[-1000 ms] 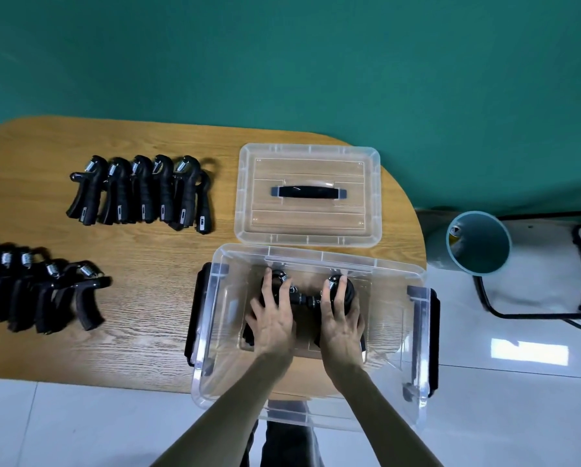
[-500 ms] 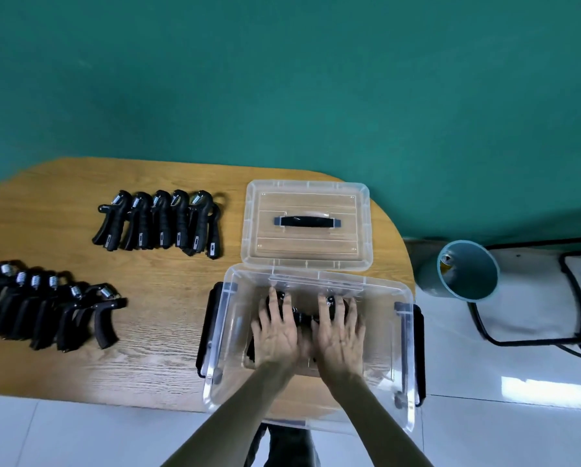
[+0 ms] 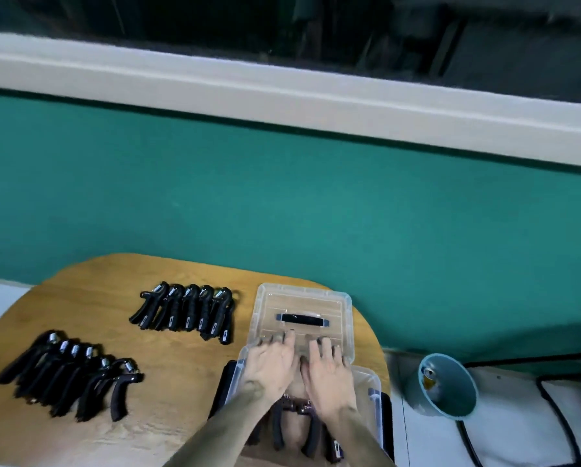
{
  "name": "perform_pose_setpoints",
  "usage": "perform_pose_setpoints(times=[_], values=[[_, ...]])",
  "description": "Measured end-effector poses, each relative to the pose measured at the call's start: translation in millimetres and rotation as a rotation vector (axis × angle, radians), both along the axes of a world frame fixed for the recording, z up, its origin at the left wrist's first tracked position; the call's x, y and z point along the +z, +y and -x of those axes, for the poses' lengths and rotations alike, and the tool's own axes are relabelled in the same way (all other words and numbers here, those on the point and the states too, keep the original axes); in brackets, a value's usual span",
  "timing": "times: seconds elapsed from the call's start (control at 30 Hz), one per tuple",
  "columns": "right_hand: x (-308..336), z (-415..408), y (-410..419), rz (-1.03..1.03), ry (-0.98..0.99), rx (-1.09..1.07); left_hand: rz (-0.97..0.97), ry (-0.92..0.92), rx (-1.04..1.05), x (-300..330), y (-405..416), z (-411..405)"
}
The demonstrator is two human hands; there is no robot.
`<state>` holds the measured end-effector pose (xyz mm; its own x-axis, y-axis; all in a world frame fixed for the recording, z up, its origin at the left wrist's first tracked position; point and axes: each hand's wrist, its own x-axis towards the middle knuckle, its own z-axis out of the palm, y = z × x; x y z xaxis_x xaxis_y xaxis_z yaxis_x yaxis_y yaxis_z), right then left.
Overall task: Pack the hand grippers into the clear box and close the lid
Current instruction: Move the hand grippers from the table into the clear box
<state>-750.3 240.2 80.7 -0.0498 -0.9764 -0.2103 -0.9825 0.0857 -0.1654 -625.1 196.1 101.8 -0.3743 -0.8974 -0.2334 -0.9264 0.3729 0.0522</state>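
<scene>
Left hand (image 3: 271,364) and right hand (image 3: 327,365), fingers spread flat (holding nothing), reach over the clear box (image 3: 366,382) toward the lid (image 3: 344,315).

A rounded wooden table (image 3: 80,298) carries it all — two rows of black hand grippers, one row (image 3: 186,311) further back, another (image 3: 70,379) nearer the left edge; the clear lid (image 3: 344,306) lies flat just behind the clear box (image 3: 369,392).

Both hands, left hand (image 3: 271,365) and right hand (image 3: 327,367), reach with straight fingers over the clear box (image 3: 371,396) toward its lid (image 3: 302,318). 2 rows of black hand grippers (image 3: 184,310) lie on the wooden table (image 3: 167,429).
</scene>
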Motion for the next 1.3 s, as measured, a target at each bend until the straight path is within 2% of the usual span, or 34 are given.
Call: perform_pose_setpoints(times=[0.13, 0.23, 0.53, 0.97, 1.3], values=[[40.0, -5.2, -22.7, -0.116, 0.018, 0.103, 0.022, 0.005, 0.052, 32.9, -19.1, -17.6], [72.0, -18.1, -43.4, -0.037, 0.074, 0.103, 0.091, -0.05, 0.092, 61.5, -29.9, -38.2], [125.3, -96.7, -85.2, 0.186, 0.161, 0.151, 0.169, -0.013, 0.153, 115.6, -63.7, -127.1], [143.2, -291.0, -89.3, 0.115, 0.072, 0.094, 0.125, -0.029, 0.214, 117.6, -58.6, -338.6], [127.7, -343.3, -107.1, -0.008, 0.054, 0.117, 0.066, -0.012, 0.264, 99.1, -78.3, -401.8]])
